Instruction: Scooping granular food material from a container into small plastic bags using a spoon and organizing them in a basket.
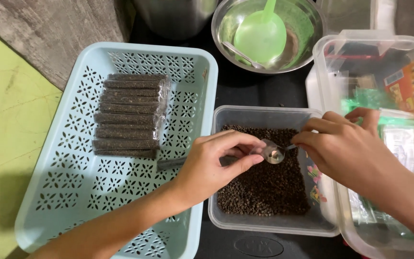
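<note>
My right hand [346, 148] pinches the handle of a small metal spoon [274, 153] over a clear plastic tub [264, 115] full of dark peppercorns [269, 187]. My left hand [216, 163] holds a thin clear packet partly filled with peppercorns [168, 164], its open end by the spoon's bowl, thumb and fingers closed around it. The packet stretches left over the rim of a light blue perforated basket [63, 182].
Several filled peppercorn packets [128, 115] lie stacked in the blue basket. A steel bowl [307, 29] with a green plastic ladle [259, 36] stands behind the tub. A large clear container [327, 62] of plastic bags sits at right. A metal pot [176, 17] is at the top.
</note>
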